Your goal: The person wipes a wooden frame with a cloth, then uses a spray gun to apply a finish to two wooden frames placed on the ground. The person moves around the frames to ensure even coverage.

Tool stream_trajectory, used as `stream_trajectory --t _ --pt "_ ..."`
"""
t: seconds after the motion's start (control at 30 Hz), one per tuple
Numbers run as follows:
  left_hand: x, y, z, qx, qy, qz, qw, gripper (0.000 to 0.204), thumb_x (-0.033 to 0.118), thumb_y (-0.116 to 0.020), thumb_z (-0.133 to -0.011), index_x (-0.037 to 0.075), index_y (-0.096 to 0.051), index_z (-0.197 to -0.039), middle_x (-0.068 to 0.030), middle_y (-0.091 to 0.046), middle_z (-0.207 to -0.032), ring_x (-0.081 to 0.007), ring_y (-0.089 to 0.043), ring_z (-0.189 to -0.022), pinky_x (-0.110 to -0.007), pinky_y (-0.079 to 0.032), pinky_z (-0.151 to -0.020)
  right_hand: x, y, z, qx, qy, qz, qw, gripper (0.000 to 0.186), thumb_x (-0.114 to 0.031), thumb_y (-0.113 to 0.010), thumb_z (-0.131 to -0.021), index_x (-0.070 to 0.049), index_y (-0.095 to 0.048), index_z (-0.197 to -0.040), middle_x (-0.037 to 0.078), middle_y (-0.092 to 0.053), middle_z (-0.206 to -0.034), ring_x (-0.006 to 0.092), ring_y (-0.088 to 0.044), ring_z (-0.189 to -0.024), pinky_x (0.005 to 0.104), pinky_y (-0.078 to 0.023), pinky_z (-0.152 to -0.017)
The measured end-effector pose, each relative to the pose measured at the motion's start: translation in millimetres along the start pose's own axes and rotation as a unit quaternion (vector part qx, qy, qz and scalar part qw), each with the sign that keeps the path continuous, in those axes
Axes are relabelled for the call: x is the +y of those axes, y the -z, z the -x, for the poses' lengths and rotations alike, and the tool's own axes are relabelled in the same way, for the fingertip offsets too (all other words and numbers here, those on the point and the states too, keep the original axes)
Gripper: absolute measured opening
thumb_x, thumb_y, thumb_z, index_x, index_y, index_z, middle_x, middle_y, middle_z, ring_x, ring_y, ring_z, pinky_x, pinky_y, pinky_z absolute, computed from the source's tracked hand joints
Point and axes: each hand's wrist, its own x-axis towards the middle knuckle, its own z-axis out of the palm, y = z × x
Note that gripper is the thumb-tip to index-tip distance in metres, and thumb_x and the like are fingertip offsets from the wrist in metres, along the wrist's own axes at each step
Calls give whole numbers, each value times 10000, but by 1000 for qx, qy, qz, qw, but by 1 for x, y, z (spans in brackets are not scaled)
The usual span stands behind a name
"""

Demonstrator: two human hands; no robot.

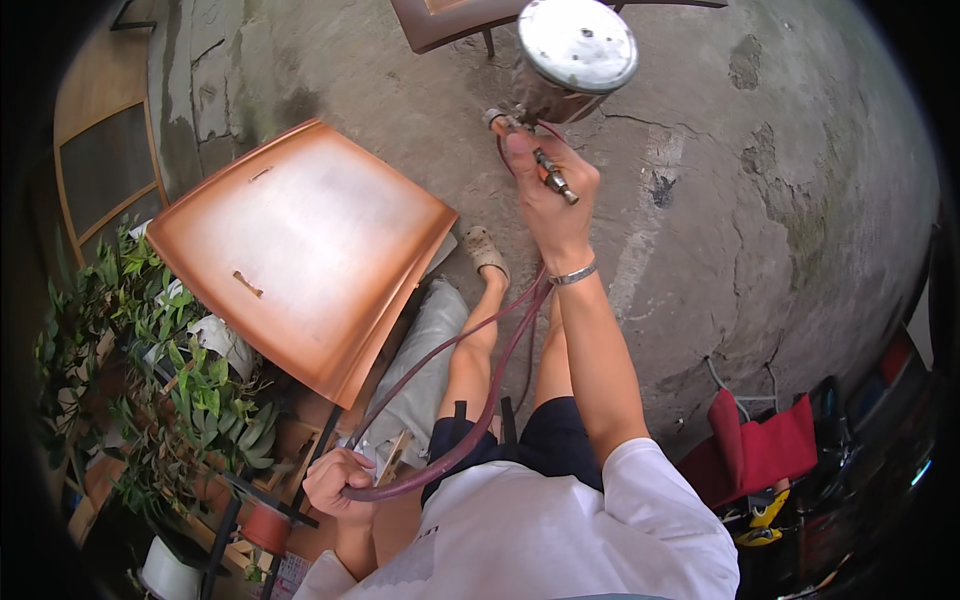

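Note:
My right hand [553, 190] grips a spray gun [500, 122] with a large silver cup [577, 45] on top, held out over the concrete floor. Its dark red hose [493, 385] loops down to my left hand [337, 482], whose fingers are closed round it at the lower left. Left of the gun lies a large flat panel [296, 250], pale in the middle with orange-brown edges and two slots, resting on a second similar sheet. I cannot fully see what supports them.
Leafy plants [200, 410] in pots crowd the left, beside a wooden framed door [100, 130]. A brown piece of furniture [450, 22] stands at the top. A grey wrapped bundle [420, 335] lies by my left leg. A red chair [740, 450] is at lower right.

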Motion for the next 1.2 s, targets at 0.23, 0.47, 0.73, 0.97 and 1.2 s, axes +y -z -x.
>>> stream_trajectory --t 0.23,0.47,0.73,0.97,1.2 --pt "29 -40 -18 -72 -15 -28 997 371 4 -678 -799 33 -388 -570 -52 -449 -503 -190 -540 -442 -283 -471 -474 60 134 -81 147 -14 57 987 479 -436 -633 -1011 25 -747 -941 34 -636 -631 65 -504 -422 239 -343 -380" --pt "56 -79 -27 -121 -39 -27 991 444 110 -745 -868 34 -421 -573 -62 -486 -505 -203 -540 -433 -278 -420 -457 89 251 -157 278 -22 93 956 576 -518 -576 -1014 31 -734 -942 100 -696 -697 121 -547 -385 256 -380 -359" --pt "61 -86 -28 -113 -31 -24 993 542 261 -649 -998 20 -423 -568 -54 -474 -500 -163 -528 -430 -274 -416 -435 94 276 -158 350 -27 65 934 602 -542 -558 -1013 17 -732 -872 106 -703 -680 148 -563 -365 270 -361 -330" --pt "39 -44 -8 -13 -15 8 1000 565 285 -714 -957 25 -400 -566 -27 -429 -494 -162 -526 -433 -285 -485 -458 69 145 -61 199 -55 -39 978 544 -515 -576 -1017 -8 -748 -923 41 -644 -630 94 -538 -394 258 -356 -358" --pt "17 -1 11 38 -24 14 999 412 9 -572 -918 48 -361 -567 -19 -403 -497 -124 -433 -426 -278 -483 -429 47 34 16 89 -52 -34 994 523 -460 -594 -1025 37 -734 -939 51 -660 -674 113 -560 -459 281 -403 -435"
